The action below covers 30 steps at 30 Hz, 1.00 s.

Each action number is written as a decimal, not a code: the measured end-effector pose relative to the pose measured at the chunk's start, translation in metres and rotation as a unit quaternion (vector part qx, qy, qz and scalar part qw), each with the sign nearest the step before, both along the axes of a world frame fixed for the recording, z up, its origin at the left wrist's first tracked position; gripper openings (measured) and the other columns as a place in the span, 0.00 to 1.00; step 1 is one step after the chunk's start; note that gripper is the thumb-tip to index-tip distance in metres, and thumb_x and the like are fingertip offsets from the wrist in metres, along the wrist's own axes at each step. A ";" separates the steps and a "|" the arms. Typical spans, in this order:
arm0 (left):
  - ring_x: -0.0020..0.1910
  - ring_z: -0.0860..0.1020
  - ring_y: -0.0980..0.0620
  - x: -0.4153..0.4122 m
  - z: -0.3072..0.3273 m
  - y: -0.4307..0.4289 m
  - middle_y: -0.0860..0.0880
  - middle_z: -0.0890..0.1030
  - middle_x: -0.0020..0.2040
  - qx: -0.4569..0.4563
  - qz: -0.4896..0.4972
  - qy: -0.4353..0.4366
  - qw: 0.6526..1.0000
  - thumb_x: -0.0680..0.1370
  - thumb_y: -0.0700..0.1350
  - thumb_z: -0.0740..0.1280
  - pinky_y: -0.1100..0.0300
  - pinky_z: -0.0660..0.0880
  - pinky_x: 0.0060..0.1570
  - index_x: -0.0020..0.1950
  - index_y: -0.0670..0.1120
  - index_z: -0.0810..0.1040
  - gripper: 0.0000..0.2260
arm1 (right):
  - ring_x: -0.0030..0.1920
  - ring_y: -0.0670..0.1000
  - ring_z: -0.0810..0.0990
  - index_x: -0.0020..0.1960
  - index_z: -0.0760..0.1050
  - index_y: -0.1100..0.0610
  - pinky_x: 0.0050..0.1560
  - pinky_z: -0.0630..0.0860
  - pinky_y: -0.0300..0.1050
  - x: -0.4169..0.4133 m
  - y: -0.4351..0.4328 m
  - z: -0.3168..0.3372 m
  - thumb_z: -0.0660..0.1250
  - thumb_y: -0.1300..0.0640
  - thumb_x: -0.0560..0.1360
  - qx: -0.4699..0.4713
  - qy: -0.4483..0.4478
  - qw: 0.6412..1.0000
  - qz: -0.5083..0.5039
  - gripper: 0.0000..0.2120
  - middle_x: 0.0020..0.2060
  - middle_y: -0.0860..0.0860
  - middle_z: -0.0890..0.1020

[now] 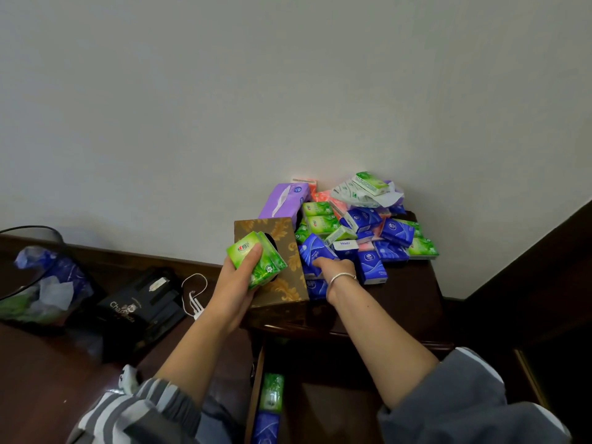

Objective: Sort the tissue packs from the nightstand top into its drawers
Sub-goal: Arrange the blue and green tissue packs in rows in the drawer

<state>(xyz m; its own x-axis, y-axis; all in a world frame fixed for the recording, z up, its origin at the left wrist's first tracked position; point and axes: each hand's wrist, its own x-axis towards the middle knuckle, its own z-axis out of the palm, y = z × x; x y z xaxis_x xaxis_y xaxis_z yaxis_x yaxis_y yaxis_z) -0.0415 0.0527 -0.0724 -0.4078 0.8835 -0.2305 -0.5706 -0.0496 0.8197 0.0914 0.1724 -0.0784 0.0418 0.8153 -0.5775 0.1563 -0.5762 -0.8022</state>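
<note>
A heap of small tissue packs (368,229), green, blue and pink, covers the dark wooden nightstand top (407,299) against the wall. My left hand (237,283) holds a couple of green packs (256,257) above a gold-patterned tissue box (288,283). My right hand (336,270), with a silver bracelet on the wrist, reaches into the heap and grips a blue pack (315,251). Below, the nightstand's drawer (256,395) stands pulled out, with a green pack (272,392) and a blue pack (266,427) lying along its left side.
A purple tissue box (285,200) leans behind the gold one. On the floor to the left are a black bag with lettering (141,309), a white charger cable (193,296) and a bin lined with plastic (41,283). A dark wooden panel (528,267) rises at right.
</note>
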 end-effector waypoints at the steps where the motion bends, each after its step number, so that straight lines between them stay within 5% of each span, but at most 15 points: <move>1: 0.55 0.82 0.45 0.000 0.001 -0.001 0.43 0.82 0.58 0.000 -0.001 0.003 1.000 0.71 0.53 0.71 0.58 0.80 0.44 0.69 0.45 0.71 0.29 | 0.54 0.58 0.76 0.65 0.66 0.65 0.44 0.70 0.46 -0.002 -0.001 -0.001 0.72 0.61 0.68 -0.004 -0.003 1.000 0.003 0.29 0.57 0.59 0.76; 3: 0.55 0.82 0.45 0.001 0.003 -0.001 0.43 0.82 0.58 0.001 -0.001 0.007 1.000 0.71 0.53 0.71 0.58 0.80 0.44 0.69 0.45 0.71 0.28 | 0.57 0.60 0.76 0.66 0.65 0.65 0.44 0.70 0.46 -0.005 -0.001 0.000 0.73 0.60 0.68 -0.005 -0.007 1.000 0.013 0.31 0.61 0.61 0.75; 7: 0.56 0.82 0.44 0.004 0.008 -0.002 0.42 0.81 0.60 -0.012 0.007 0.001 1.000 0.72 0.53 0.69 0.57 0.81 0.44 0.70 0.45 0.69 0.28 | 0.47 0.56 0.78 0.67 0.64 0.68 0.39 0.71 0.43 -0.006 0.003 0.008 0.71 0.61 0.70 -0.013 0.005 0.999 0.029 0.30 0.62 0.62 0.75; 11: 0.55 0.82 0.44 0.005 0.010 -0.002 0.42 0.82 0.59 -0.017 0.015 -0.005 1.000 0.75 0.51 0.68 0.57 0.81 0.43 0.69 0.45 0.69 0.25 | 0.29 0.48 0.73 0.61 0.68 0.68 0.24 0.64 0.39 -0.004 0.009 0.019 0.70 0.61 0.71 -0.051 0.019 0.998 0.043 0.22 0.43 0.60 0.82; 13: 0.55 0.82 0.45 0.006 0.010 -0.002 0.42 0.82 0.59 -0.013 0.017 -0.011 1.000 0.75 0.50 0.68 0.58 0.81 0.42 0.69 0.45 0.70 0.23 | 0.24 0.46 0.72 0.53 0.70 0.65 0.23 0.64 0.37 -0.004 0.011 0.019 0.71 0.61 0.70 -0.063 0.026 0.997 0.047 0.15 0.31 0.56 0.77; 17: 0.55 0.82 0.45 0.006 0.010 -0.002 0.43 0.82 0.58 -0.008 0.013 -0.011 1.000 0.72 0.52 0.70 0.58 0.81 0.42 0.68 0.45 0.70 0.27 | 0.29 0.49 0.73 0.53 0.68 0.62 0.35 0.70 0.44 -0.002 0.006 0.015 0.71 0.61 0.69 -0.035 0.044 0.998 0.038 0.16 0.29 0.54 0.75; 19: 0.54 0.83 0.46 0.006 0.009 -0.002 0.43 0.83 0.57 -0.013 0.024 -0.006 1.000 0.72 0.52 0.70 0.59 0.80 0.42 0.69 0.45 0.70 0.27 | 0.27 0.49 0.76 0.50 0.69 0.61 0.32 0.71 0.42 0.004 0.000 0.015 0.70 0.63 0.69 0.000 0.057 0.998 0.031 0.13 0.25 0.54 0.75; 21: 0.52 0.83 0.47 0.008 0.010 -0.002 0.43 0.82 0.57 -0.021 0.051 -0.001 0.998 0.74 0.51 0.69 0.59 0.80 0.41 0.69 0.44 0.69 0.25 | 0.21 0.49 0.75 0.44 0.69 0.59 0.30 0.73 0.41 0.013 -0.011 0.018 0.69 0.64 0.69 0.039 0.087 0.995 0.024 0.10 0.20 0.51 0.74; 24: 0.49 0.83 0.49 0.018 0.018 -0.003 0.44 0.80 0.58 -0.025 0.098 0.010 0.995 0.78 0.47 0.67 0.59 0.80 0.40 0.69 0.43 0.67 0.22 | 0.27 0.49 0.75 0.32 0.65 0.55 0.38 0.74 0.45 0.039 -0.033 0.026 0.70 0.64 0.68 0.118 0.132 0.984 0.011 0.14 0.22 0.50 0.72; 27: 0.44 0.83 0.51 0.037 0.033 -0.016 0.46 0.81 0.54 -0.006 0.109 0.037 0.993 0.77 0.45 0.67 0.60 0.80 0.35 0.65 0.46 0.69 0.17 | 0.32 0.47 0.73 0.33 0.66 0.54 0.47 0.73 0.45 0.080 -0.058 0.039 0.69 0.66 0.70 0.121 0.267 0.956 -0.005 0.14 0.29 0.51 0.73; 30: 0.44 0.84 0.51 0.061 0.039 -0.049 0.47 0.85 0.50 -0.011 0.017 0.082 0.996 0.71 0.50 0.72 0.59 0.80 0.37 0.66 0.46 0.71 0.26 | 0.35 0.48 0.75 0.36 0.72 0.56 0.48 0.75 0.45 0.134 -0.079 0.040 0.67 0.67 0.70 0.055 0.377 0.925 -0.003 0.09 0.31 0.53 0.75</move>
<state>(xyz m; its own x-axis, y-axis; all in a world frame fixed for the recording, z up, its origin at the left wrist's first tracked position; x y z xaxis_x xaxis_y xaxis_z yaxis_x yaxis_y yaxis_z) 0.0194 0.0041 -0.0334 -0.4705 0.8645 -0.1769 -0.4269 -0.0476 0.9030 0.2254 0.0939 -0.0383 -0.3349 0.8715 -0.3582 -0.4738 -0.4843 -0.7355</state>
